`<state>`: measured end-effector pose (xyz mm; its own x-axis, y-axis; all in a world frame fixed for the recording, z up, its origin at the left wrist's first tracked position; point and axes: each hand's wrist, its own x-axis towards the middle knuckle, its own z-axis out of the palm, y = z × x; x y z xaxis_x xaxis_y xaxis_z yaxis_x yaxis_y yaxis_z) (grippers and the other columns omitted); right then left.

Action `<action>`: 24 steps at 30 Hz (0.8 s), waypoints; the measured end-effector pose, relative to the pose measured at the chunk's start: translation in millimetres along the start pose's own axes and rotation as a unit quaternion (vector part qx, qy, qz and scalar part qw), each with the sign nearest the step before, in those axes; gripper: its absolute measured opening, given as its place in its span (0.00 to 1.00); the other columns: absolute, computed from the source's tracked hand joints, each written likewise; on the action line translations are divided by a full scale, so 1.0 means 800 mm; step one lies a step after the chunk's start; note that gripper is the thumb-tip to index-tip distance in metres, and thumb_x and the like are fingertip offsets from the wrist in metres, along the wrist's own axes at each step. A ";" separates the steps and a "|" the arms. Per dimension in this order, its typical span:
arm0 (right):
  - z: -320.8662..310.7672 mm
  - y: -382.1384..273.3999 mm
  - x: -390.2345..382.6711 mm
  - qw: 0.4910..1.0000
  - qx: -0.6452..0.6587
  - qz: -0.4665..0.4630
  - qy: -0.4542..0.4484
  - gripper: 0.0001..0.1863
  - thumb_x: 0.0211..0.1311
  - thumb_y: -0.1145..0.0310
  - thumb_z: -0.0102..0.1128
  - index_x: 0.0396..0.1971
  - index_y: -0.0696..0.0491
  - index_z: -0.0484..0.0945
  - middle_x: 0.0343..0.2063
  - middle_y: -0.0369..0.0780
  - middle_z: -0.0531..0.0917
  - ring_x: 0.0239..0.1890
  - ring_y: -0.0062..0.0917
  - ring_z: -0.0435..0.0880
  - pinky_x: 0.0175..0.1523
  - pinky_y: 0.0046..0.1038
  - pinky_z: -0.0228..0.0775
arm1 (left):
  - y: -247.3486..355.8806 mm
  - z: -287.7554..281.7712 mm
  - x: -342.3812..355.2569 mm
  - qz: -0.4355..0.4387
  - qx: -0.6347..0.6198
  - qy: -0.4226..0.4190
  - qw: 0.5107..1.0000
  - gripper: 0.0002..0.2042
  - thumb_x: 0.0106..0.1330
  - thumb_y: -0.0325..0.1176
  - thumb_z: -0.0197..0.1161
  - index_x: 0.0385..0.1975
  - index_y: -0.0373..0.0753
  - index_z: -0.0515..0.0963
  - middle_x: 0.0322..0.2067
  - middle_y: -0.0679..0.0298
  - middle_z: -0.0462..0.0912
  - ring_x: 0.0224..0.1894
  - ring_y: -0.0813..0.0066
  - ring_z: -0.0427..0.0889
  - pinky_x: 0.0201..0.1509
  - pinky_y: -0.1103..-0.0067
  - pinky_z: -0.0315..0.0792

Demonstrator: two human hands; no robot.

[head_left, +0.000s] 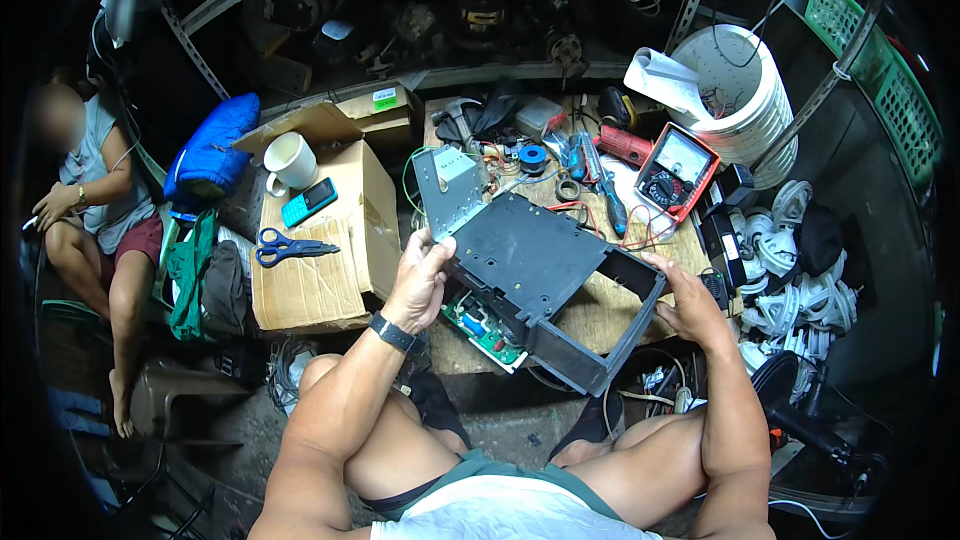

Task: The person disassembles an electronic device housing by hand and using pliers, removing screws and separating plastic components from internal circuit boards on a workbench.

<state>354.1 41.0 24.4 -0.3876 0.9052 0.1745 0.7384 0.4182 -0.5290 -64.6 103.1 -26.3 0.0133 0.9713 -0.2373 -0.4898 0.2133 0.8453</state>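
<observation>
Brown wooden table, red-cased analog multimeter near right edge, blue-and-black screwdriver further in, round blue spool toward far edge, metal-headed hammer at far left corner.

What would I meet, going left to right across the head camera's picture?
Puffy blue fabric bundle, small teal keypad phone, person's bare left hand, black rectangular plastic housing, person's bare right hand, heap of white plastic pieces.
</observation>
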 end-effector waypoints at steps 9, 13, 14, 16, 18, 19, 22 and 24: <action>0.018 0.008 0.016 0.993 -0.040 0.057 0.091 0.36 0.49 0.84 0.72 0.61 0.48 0.77 0.34 0.47 0.85 0.36 0.41 0.87 0.43 0.39 0.78 | 0.009 -0.002 -0.002 0.069 -0.095 -0.045 0.992 0.27 0.66 0.25 0.71 0.63 0.40 0.67 0.54 0.64 0.80 0.53 0.79 0.80 0.53 0.83 0.75; 0.025 0.017 0.013 0.986 -0.080 -0.015 0.146 0.24 0.51 0.82 0.75 0.51 0.57 0.81 0.36 0.48 0.86 0.36 0.48 0.86 0.41 0.39 0.76 | 0.011 0.004 0.006 0.055 -0.085 -0.082 0.991 0.32 0.65 0.22 0.67 0.70 0.35 0.66 0.58 0.63 0.78 0.60 0.75 0.76 0.69 0.75 0.68; 0.031 0.022 0.015 0.990 -0.066 0.002 0.122 0.23 0.51 0.82 0.74 0.50 0.57 0.81 0.36 0.48 0.86 0.36 0.48 0.86 0.41 0.39 0.76 | 0.017 0.001 0.005 0.030 -0.073 -0.089 0.993 0.32 0.65 0.22 0.66 0.71 0.35 0.66 0.58 0.63 0.78 0.60 0.75 0.76 0.69 0.75 0.68; 0.035 0.029 0.012 0.995 -0.048 0.047 0.079 0.21 0.52 0.82 0.74 0.47 0.58 0.82 0.35 0.48 0.86 0.37 0.49 0.85 0.41 0.39 0.75 | 0.013 -0.011 0.013 -0.044 -0.056 -0.053 0.996 0.33 0.64 0.24 0.67 0.71 0.33 0.65 0.56 0.62 0.79 0.56 0.75 0.78 0.67 0.76 0.69; 0.035 0.055 0.005 0.988 -0.035 0.104 0.108 0.20 0.54 0.82 0.71 0.48 0.58 0.82 0.35 0.48 0.86 0.38 0.45 0.86 0.43 0.40 0.75 | 0.003 -0.003 0.027 -0.058 -0.042 -0.044 0.996 0.30 0.62 0.24 0.67 0.67 0.32 0.70 0.52 0.62 0.82 0.53 0.75 0.78 0.65 0.77 0.70; 0.030 0.065 0.001 0.983 -0.105 0.100 0.116 0.21 0.56 0.82 0.70 0.51 0.58 0.82 0.38 0.49 0.86 0.41 0.45 0.87 0.47 0.41 0.77 | -0.009 0.000 0.035 -0.039 -0.017 -0.040 0.998 0.17 0.65 0.26 0.66 0.55 0.39 0.78 0.47 0.66 0.84 0.49 0.74 0.79 0.60 0.72 0.71; 0.013 0.043 0.022 0.980 -0.090 0.170 -0.046 0.26 0.55 0.78 0.72 0.57 0.54 0.81 0.47 0.49 0.88 0.50 0.46 0.87 0.56 0.43 0.78 | -0.032 -0.032 0.059 -0.049 0.002 -0.048 0.998 0.09 0.63 0.30 0.69 0.42 0.42 0.80 0.41 0.65 0.84 0.46 0.73 0.80 0.55 0.71 0.72; -0.022 0.055 0.009 0.965 -0.158 0.175 -0.115 0.22 0.55 0.77 0.73 0.52 0.56 0.82 0.47 0.49 0.88 0.49 0.45 0.87 0.56 0.45 0.78 | -0.013 -0.003 0.046 -0.050 0.009 -0.027 0.998 0.08 0.64 0.30 0.69 0.40 0.45 0.78 0.41 0.68 0.81 0.43 0.74 0.78 0.50 0.73 0.72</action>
<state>393.6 67.7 16.8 -0.1699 0.9694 -0.1773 0.9635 0.1257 -0.2363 -60.8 136.4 -45.3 0.1085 0.9493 -0.2950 -0.4680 0.3106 0.8274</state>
